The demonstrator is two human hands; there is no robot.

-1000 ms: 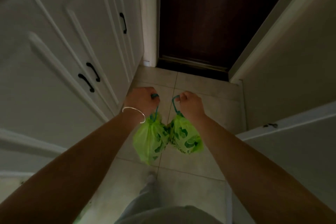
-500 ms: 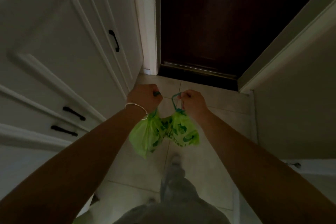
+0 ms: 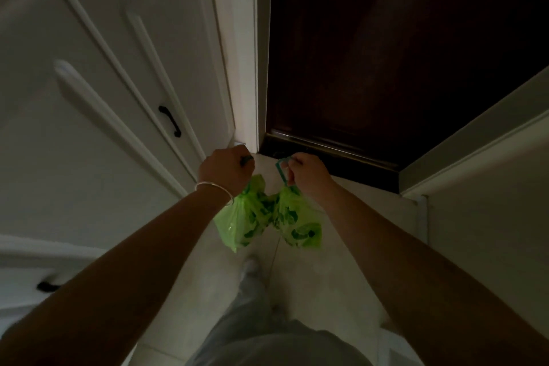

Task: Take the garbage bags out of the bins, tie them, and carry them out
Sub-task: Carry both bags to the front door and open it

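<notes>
Two small bright green garbage bags hang in front of me above the tiled floor. My left hand (image 3: 225, 169), with a silver bangle on the wrist, grips the teal drawstring of the left garbage bag (image 3: 240, 220). The right garbage bag (image 3: 298, 224) hangs from its teal drawstring loop, which my right hand (image 3: 306, 172) grips. Both bags are gathered shut at the top and touch each other in the middle.
A dark brown door (image 3: 386, 53) stands shut straight ahead, its threshold just beyond my hands. White cabinets with black handles (image 3: 170, 120) line the left side. A pale wall (image 3: 490, 217) closes in on the right. My leg and foot (image 3: 249, 267) are below the bags.
I have walked forward: the door and threshold are much closer, the cabinets slid past on the left. Both hands keep their grip and the bags swing slightly.
</notes>
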